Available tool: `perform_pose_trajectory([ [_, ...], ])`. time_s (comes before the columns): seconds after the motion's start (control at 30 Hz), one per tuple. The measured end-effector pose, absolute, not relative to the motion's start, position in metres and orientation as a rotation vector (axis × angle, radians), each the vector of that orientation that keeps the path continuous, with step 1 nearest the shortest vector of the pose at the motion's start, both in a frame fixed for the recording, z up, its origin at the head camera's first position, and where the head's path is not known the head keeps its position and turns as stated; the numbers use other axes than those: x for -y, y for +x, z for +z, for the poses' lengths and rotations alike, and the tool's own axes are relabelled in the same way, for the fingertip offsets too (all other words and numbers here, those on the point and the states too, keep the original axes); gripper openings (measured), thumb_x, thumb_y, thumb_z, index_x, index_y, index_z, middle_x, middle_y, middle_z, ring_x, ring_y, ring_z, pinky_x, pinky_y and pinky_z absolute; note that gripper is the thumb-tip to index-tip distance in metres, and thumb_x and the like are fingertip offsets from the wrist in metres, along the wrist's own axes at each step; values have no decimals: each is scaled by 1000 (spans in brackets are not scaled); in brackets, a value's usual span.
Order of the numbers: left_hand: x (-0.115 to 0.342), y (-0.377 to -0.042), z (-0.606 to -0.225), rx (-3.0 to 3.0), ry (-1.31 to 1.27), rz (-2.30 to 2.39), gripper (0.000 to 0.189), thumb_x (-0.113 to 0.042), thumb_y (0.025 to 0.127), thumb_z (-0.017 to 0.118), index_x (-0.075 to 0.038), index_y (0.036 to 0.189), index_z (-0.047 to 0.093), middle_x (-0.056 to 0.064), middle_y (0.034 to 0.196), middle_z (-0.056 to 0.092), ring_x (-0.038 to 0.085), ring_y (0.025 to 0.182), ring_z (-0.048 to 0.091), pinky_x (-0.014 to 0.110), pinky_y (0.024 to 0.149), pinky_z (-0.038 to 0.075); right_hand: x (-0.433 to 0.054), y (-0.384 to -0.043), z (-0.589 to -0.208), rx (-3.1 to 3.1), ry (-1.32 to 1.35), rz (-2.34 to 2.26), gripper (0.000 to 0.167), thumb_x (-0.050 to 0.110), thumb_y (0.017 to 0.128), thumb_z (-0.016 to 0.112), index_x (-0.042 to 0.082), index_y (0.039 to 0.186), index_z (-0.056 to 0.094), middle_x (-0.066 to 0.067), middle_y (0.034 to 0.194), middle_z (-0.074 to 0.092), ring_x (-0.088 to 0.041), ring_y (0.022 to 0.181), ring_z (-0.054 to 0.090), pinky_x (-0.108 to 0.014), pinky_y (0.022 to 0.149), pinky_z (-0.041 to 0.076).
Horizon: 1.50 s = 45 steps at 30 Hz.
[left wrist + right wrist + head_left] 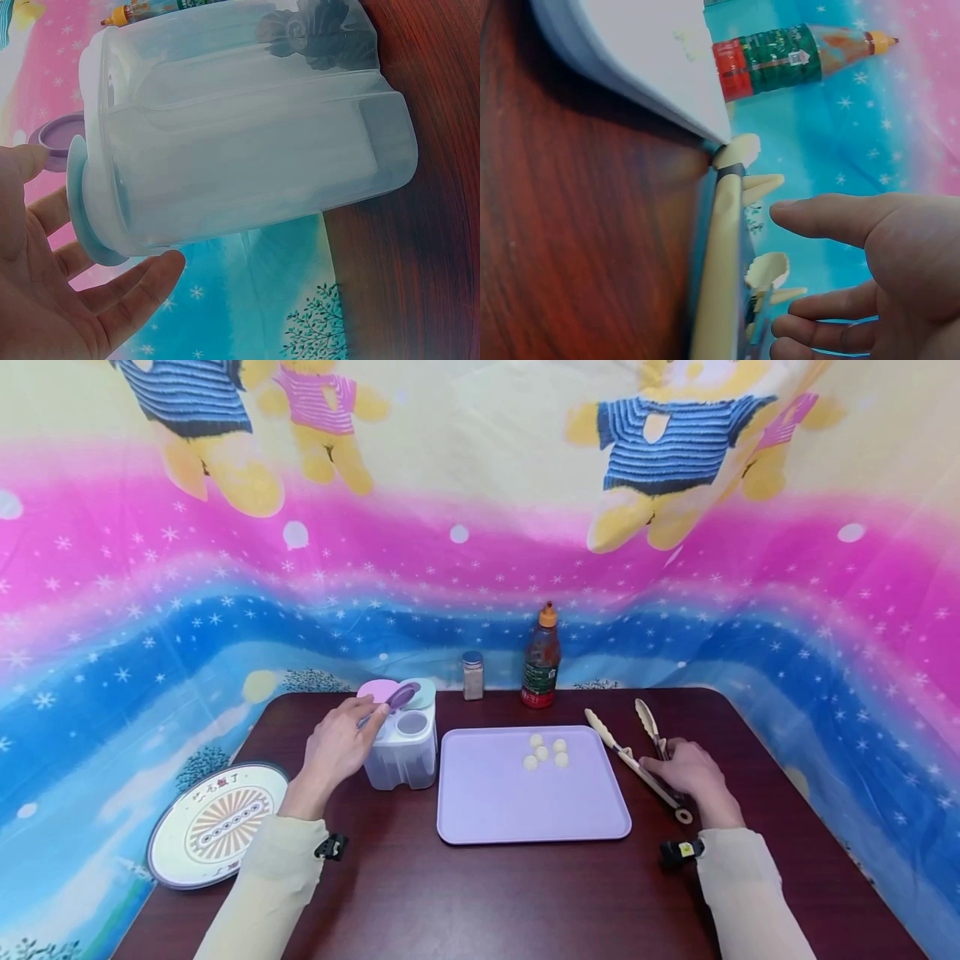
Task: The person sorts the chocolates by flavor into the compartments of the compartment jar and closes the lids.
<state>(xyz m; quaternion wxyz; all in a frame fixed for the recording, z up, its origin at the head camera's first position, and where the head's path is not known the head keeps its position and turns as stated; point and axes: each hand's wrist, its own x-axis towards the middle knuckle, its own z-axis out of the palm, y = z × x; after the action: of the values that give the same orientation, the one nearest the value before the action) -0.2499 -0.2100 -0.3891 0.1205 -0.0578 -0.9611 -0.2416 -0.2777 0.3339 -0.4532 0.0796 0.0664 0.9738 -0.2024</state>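
My left hand pinches a purple lid, tilted up above a clear storage container with several compartments. One round opening of the container is uncovered. A pale blue lid lies under my left fingers in the left wrist view, and a pink lid shows at the back. My right hand is over one arm of the spread tongs, which have cream tips. In the right wrist view its fingers are loosely bent beside the tongs, gripping nothing.
A lilac tray lies mid-table with several small white round pieces on it. Behind stand a sauce bottle and a blue-capped shaker. A patterned plate lies at the left edge. A printed curtain encloses the table.
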Motion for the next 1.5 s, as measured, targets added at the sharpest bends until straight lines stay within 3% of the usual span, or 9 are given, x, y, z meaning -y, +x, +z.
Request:
perform_pose_trajectory([
  [0.4, 210, -250, -390, 2809, -172, -700, 66, -58, 104, 31, -9, 139, 59, 12, 152, 50, 41, 137, 47, 63, 99, 46, -322, -270, -433, -3002, 141, -675, 82, 57, 92, 61, -4, 144, 42, -30, 129, 57, -41, 104, 60, -55, 81, 50],
  [0.7, 210, -250, -388, 2814, -177, -714, 69, -60, 104, 30, -9, 140, 59, 12, 152, 49, 41, 137, 48, 63, 100, 46, -306, -270, -424, -2986, 76, -800, 69, 50, 96, 59, 2, 144, 47, -28, 138, 56, -47, 120, 54, -62, 94, 45],
  [0.83, 210, -250, -388, 2817, -172, -715, 69, -61, 104, 30, -9, 140, 58, 11, 153, 49, 41, 137, 47, 63, 100, 46, -298, -273, -425, -3000, 35, -833, 61, 46, 97, 60, 4, 140, 53, -24, 133, 61, -45, 121, 56, -60, 95, 46],
  [1.23, 210, -250, -388, 2813, -174, -718, 69, -60, 104, 30, -9, 139, 59, 11, 152, 49, 41, 137, 48, 63, 100, 46, -263, -275, -421, -2981, -39, -1015, 43, 36, 97, 63, 8, 129, 63, -16, 119, 70, -31, 105, 66, -48, 90, 52],
  [1.37, 210, -249, -388, 2812, -174, -725, 69, -60, 103, 31, -9, 139, 59, 11, 153, 49, 40, 137, 47, 63, 100, 46, -251, -276, -421, -2996, -112, -1058, 37, 33, 96, 65, 9, 124, 66, -14, 112, 72, -27, 99, 68, -53, 92, 48],
  [1.5, 210, -249, -389, 2804, -181, -727, 68, -59, 104, 31, -8, 139, 60, 12, 152, 50, 41, 137, 47, 63, 100, 45, -238, -276, -418, -3050, -216, -1036, 36, 33, 94, 67, 9, 122, 69, -11, 108, 74, -25, 94, 70, -51, 85, 50],
])
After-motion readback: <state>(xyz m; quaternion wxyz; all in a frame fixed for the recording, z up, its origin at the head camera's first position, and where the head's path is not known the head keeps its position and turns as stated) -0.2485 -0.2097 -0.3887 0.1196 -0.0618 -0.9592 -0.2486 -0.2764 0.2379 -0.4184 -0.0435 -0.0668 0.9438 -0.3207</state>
